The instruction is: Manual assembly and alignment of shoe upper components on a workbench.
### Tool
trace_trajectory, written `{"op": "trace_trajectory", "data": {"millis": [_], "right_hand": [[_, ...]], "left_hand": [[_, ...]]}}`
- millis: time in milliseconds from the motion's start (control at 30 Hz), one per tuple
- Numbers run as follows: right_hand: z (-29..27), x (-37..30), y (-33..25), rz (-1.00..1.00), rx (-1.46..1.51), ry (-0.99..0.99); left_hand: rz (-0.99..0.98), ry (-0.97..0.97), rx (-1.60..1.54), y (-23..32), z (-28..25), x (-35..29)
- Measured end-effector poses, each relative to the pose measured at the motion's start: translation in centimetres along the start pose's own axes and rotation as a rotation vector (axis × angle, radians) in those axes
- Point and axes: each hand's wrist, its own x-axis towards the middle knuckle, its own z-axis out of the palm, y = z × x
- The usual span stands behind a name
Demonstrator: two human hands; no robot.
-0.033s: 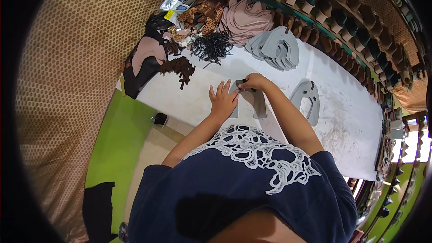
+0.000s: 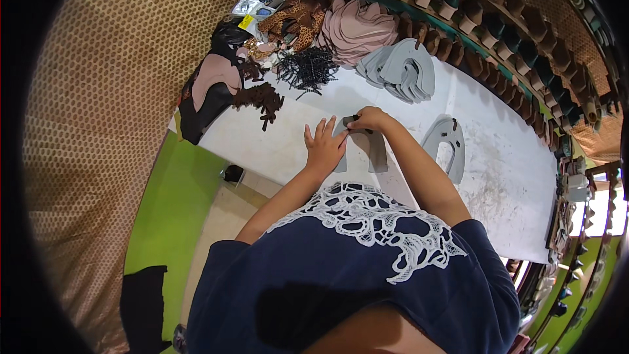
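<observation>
A grey U-shaped shoe upper (image 2: 378,154) lies on the white table in front of me, its two legs toward my body. My left hand (image 2: 325,149) rests flat on its left side, fingers spread, with a fingertip close to my right hand. At the curved top of the upper, my right hand (image 2: 370,120) pinches a small dark strip (image 2: 354,118); most of the strip is covered by the fingers. Farther right lies another grey shoe upper (image 2: 452,137) with small dark pieces on it.
Along the table's (image 2: 498,177) far side are stacked grey uppers (image 2: 409,72), pink uppers (image 2: 357,29), a leopard-print pile (image 2: 298,21), black strips (image 2: 308,69) and brown strips (image 2: 262,99). Shoe racks (image 2: 485,26) curve behind. A gold patterned curtain (image 2: 98,124) hangs at left.
</observation>
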Motion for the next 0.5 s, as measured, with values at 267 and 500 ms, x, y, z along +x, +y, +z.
{"op": "trace_trajectory", "data": {"millis": [267, 500], "right_hand": [[0.1, -2.1, -1.9, 0.166, -0.067, 0.259], [1.2, -3.7, 0.3, 0.118, -0.014, 0.679]], "left_hand": [[-0.012, -0.003, -0.025, -0.1, 0.2, -0.2], [-0.015, -0.002, 0.008, -0.1, 0.3, -0.1]]}}
